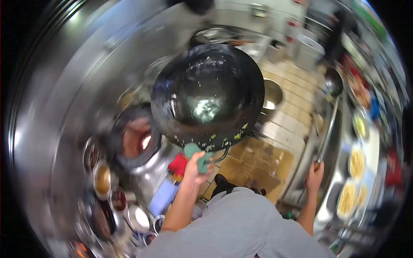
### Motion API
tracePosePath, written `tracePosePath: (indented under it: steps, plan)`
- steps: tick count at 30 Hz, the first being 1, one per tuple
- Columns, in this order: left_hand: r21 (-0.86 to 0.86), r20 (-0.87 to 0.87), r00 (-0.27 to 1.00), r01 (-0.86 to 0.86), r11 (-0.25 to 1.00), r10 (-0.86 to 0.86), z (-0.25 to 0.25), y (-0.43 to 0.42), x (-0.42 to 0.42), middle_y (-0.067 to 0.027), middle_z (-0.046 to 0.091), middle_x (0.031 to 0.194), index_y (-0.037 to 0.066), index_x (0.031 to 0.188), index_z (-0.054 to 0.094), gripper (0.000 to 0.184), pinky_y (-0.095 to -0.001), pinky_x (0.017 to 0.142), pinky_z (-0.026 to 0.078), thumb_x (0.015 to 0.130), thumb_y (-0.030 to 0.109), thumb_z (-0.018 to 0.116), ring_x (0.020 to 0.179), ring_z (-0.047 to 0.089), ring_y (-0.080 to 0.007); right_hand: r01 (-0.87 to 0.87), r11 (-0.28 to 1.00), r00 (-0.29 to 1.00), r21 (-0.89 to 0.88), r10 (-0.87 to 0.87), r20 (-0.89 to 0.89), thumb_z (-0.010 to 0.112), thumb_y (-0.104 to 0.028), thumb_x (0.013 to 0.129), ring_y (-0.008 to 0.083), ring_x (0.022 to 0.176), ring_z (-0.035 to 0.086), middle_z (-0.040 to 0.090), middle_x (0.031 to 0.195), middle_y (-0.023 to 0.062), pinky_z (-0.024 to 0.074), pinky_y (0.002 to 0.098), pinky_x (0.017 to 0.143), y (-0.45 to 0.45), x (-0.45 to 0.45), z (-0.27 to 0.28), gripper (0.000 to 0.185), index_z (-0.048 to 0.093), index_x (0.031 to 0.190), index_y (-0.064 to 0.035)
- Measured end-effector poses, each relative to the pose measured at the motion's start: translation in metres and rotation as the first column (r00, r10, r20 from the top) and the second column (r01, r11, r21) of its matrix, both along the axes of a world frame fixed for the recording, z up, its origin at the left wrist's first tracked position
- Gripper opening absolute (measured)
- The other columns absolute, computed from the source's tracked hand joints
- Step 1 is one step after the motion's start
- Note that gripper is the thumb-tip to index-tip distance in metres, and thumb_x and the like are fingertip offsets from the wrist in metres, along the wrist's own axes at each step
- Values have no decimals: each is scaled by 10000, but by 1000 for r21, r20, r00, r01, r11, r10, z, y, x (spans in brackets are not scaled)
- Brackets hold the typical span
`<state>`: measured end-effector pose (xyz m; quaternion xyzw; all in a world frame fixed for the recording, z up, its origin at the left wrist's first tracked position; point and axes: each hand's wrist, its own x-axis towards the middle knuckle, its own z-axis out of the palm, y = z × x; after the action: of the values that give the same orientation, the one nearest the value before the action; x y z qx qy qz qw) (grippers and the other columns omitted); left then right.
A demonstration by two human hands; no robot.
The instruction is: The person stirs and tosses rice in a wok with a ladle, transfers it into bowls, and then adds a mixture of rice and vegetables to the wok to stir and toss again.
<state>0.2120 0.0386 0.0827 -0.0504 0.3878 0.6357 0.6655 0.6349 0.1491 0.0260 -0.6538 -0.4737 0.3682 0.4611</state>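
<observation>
Left hand [196,170] gripped round black metal wok [207,92] through presumably heat-insulating green cloth [193,150]. Right hand [315,176] grasped long metal ladle [334,82].

Glossy metal wok [207,90], matt cloth rag [195,154], blurred ladle [333,82], probably smooth metal.

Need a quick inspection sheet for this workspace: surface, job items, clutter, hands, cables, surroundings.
Surface: shiny metal worktop around a burner with a bright glowing patch.
Job's things: dark wok held up beside the burner, pale and green bits near its lower edge; ladle; green cloth.
Clutter: bowls crowded at left, including a white bowl; contents mostly too blurred to name.
Hands: left hand grips the cloth at the wok handle; right hand grips the ladle.
Cables: nothing seen.
Surroundings: tiled floor; plates of pale yellow food at right.
</observation>
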Motion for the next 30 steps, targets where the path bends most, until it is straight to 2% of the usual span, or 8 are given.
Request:
tracePosePath:
  steps: [5, 9, 11, 12, 19, 21, 25, 30]
  plan:
    - [-83, -589, 703, -543, 836, 399, -33, -27, -99, -60, 527, 682, 67, 829, 511, 149, -307, 407, 415, 807, 180, 607, 513, 518, -174, -241, 969, 970, 45, 242, -14, 509, -54, 871, 82, 445, 362, 430, 665, -4, 310, 254, 389, 48, -78, 14, 138, 475, 1003, -35]
    - [-79, -515, 672, -655, 751, 532, -25, -78, -145, -37, 505, 633, 78, 822, 515, 134, -297, 377, 392, 810, 184, 597, 483, 499, -152, -470, 882, 879, -40, 472, 68, 540, -29, 857, 60, 539, 386, 406, 674, -5, 321, 236, 459, 76, -125, -9, 117, 494, 965, -21]
    - [-154, -311, 691, -715, 682, 653, -34, -93, -156, -34, 484, 615, 108, 825, 505, 134, -290, 371, 387, 813, 205, 596, 469, 491, -145, -611, 791, 768, 25, 585, 262, 528, -53, 874, 60, 408, 416, 420, 610, -13, 330, 231, 351, 89, -152, -17, 239, 471, 1106, -62]
    - [-122, -239, 717, -692, 712, 655, -41, -102, -160, -34, 478, 615, 130, 823, 492, 145, -277, 380, 384, 815, 232, 595, 481, 495, -143, -629, 773, 766, -81, 635, 99, 528, -4, 859, 52, 547, 398, 407, 688, -15, 325, 220, 465, 78, -184, 21, 260, 496, 1116, -14]
    - [-138, 176, 620, -754, 643, 765, -72, -103, -185, -70, 518, 676, 119, 839, 475, 201, -262, 408, 387, 811, 271, 604, 509, 505, -146, -944, 330, 294, 13, 858, -421, 485, -54, 906, 52, 467, 416, 455, 681, -3, 346, 207, 406, 68, -332, 99, 304, 463, 1208, -33]
    - [-105, 123, 583, -797, 595, 803, -84, -87, -201, -83, 519, 673, 113, 848, 461, 228, -261, 404, 389, 806, 283, 609, 503, 505, -152, -974, 221, 213, -51, 817, -535, 419, -73, 932, 57, 448, 392, 452, 701, 7, 347, 193, 400, 64, -370, 105, 330, 446, 1258, -31]
    - [-82, 54, 581, -808, 583, 812, -110, -69, -228, -93, 559, 703, 99, 823, 506, 381, -241, 408, 410, 804, 457, 632, 508, 530, -151, -991, -83, -50, -101, 954, -295, 423, -53, 923, 58, 452, 393, 451, 697, 9, 362, 198, 411, 76, -438, 101, 337, 420, 1259, -33]
    - [99, 186, 668, -742, 663, 720, -113, -114, -171, -75, 570, 733, 77, 1007, 568, 600, -232, 438, 440, 745, 610, 650, 552, 545, -150, -897, -424, -375, -125, 879, -293, 461, -50, 901, 58, 462, 426, 467, 695, 5, 374, 202, 408, 66, -507, 107, 378, 398, 1273, -34]
